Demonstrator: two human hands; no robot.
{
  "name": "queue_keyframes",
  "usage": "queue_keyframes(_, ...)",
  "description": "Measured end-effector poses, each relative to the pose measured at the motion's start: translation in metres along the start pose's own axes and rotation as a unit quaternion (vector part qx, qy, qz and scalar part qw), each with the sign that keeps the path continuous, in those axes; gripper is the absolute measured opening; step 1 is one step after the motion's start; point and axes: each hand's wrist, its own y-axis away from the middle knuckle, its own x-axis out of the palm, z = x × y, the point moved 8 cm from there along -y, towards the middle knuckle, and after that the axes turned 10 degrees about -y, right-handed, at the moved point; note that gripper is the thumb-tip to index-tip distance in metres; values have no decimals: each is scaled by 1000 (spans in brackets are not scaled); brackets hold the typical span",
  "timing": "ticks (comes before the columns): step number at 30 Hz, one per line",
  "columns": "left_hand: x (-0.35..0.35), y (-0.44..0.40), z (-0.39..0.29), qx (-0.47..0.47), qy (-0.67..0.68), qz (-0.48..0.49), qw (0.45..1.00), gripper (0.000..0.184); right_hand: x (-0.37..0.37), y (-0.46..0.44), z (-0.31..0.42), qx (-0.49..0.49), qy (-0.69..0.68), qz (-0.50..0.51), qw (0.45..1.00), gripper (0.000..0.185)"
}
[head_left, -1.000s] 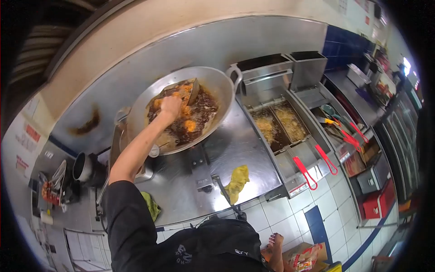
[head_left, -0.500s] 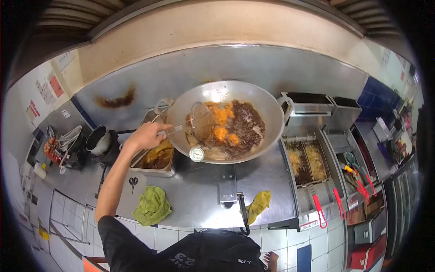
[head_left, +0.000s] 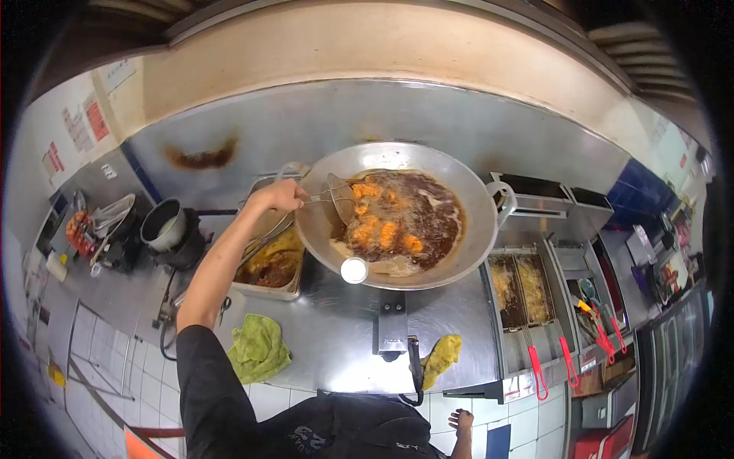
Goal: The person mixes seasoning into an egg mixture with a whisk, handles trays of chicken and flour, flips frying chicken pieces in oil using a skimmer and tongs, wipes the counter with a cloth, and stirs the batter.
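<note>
My left hand (head_left: 284,196) is closed round the handle of a wire skimmer (head_left: 341,200), whose round head tilts at the left side of a large wok (head_left: 478,229). Several orange fried pieces (head_left: 388,234) float in the dark bubbling oil. A round thermometer (head_left: 354,270) is at the wok's front rim. My right hand (head_left: 461,418) hangs low by my body, fingers apart, holding nothing.
A metal tray (head_left: 284,289) with yellowish liquid stands left of the wok. Green cloth (head_left: 258,348) and yellow cloth (head_left: 441,359) lie at the counter's front. Fryer baskets with red handles (head_left: 537,373) are on the right; a dark pot (head_left: 164,226) is on the left.
My left hand has moved from over the wok to its left side, bringing the skimmer leftward. The orange pieces have shifted in the oil. The camera view has turned.
</note>
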Motion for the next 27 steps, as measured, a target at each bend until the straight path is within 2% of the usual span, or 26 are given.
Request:
queue_keyframes(1,4,-11,1,-27,59,25,998,41,-2,7,-5,-4,-5,-8,1000,27)
queue_keyframes(2,12,-31,2,-17,53,28,998,41,-2,14,-12,0,-15,-15,1000,27)
queue_keyframes(4,32,-62,-3,17,147,43,988,46,-11,22,-41,33,-16,-24,999,27)
queue_keyframes(5,35,-69,-9,23,144,46,988,46,-15,27,-56,34,-28,-22,999,28)
queue_keyframes(7,33,-60,-35,-19,191,87,978,46,-23,36,-87,73,-37,-36,996,27)
queue_keyframes(15,50,-52,-76,37,216,169,961,46,-39,44,-149,185,-39,-51,981,27)
queue_keyframes(17,48,-37,-84,46,210,179,960,46,-36,42,-141,161,-33,-42,986,29)
queue_keyframes(20,29,-9,-100,84,145,154,974,46,-30,37,-114,132,-28,-39,990,29)
queue_keyframes(22,9,10,-108,103,52,105,988,45,-25,36,-93,97,-19,-45,994,27)
queue_keyframes(23,10,10,-101,102,52,103,988,45,-20,33,-84,111,-18,-26,993,26)
queue_keyframes(24,-12,23,-112,210,-8,-25,977,44,-20,31,-85,110,-17,-25,993,26)
queue_keyframes(25,-30,42,-126,311,-68,-152,936,42,-20,29,-84,105,-17,-22,994,26)
queue_keyframes(26,-33,47,-126,309,-68,-154,936,42,-20,27,-83,99,-16,-19,995,26)
queue_keyframes(27,-55,76,-146,235,-98,-108,961,41,-21,27,-84,98,-13,-22,995,25)
